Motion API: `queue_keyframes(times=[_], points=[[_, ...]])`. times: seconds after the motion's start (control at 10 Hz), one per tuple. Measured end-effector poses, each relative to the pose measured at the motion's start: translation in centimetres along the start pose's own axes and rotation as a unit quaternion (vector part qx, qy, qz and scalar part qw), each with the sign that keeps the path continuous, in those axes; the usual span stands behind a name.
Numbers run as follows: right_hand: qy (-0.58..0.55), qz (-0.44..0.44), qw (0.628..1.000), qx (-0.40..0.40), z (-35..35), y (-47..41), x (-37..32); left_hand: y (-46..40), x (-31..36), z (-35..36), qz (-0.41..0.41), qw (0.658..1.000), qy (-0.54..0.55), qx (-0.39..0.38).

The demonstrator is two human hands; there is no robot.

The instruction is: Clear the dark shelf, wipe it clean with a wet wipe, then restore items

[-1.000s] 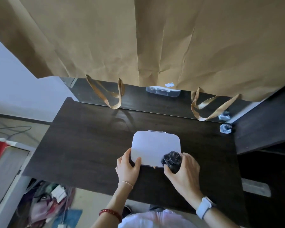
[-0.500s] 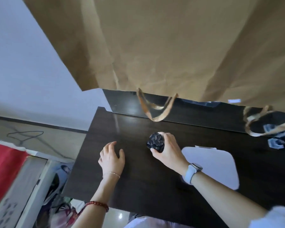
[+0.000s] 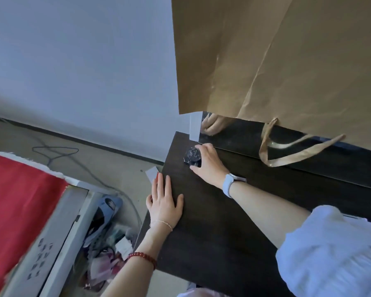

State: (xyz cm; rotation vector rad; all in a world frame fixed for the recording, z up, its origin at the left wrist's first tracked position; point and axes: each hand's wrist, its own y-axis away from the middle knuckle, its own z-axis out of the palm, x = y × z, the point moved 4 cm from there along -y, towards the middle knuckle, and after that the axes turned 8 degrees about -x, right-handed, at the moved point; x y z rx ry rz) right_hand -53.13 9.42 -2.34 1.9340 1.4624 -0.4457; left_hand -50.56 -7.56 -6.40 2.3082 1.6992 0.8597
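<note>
The dark wooden shelf runs from the centre to the lower right. My right hand reaches to its far left corner and grips a small black faceted jar, which touches or sits just above the shelf surface. My left hand lies flat with fingers spread on the shelf's left edge and holds nothing. The white box seen earlier is out of view, hidden behind my right arm and sleeve.
A large brown paper bag hangs over the back of the shelf, its handles drooping in front of a mirror strip. Left of the shelf are the floor, a cable, a red-covered box and a bin of clutter.
My right hand carried the black jar from beside the white box leftward to the shelf's far left corner. My left hand left the box and now rests flat on the left edge. The view swung left.
</note>
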Motion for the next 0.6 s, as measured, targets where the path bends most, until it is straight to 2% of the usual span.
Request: queue_keyframes(times=[0.3, 0.4, 0.5, 0.6], points=[[0.048, 0.019, 0.996, 0.067, -0.9, -0.3, -1.0, 0.1, -0.1, 0.0, 0.007, 1.000, -0.021, -0.007], [-0.048, -0.011, 0.987, 0.156, -2.8, 2.3, -2.4, 0.1, 0.0, -0.1, 0.006, 1.000, -0.012, -0.009], [-0.154, -0.074, 0.952, 0.255, -7.0, 6.0, -4.2, 0.2, 0.0, -0.2, 0.007, 1.000, -0.016, -0.008], [-0.311, -0.154, 0.883, 0.316, -13.4, 11.2, -6.8, 0.4, 0.3, -0.3, 0.007, 0.999, -0.034, -0.009]])
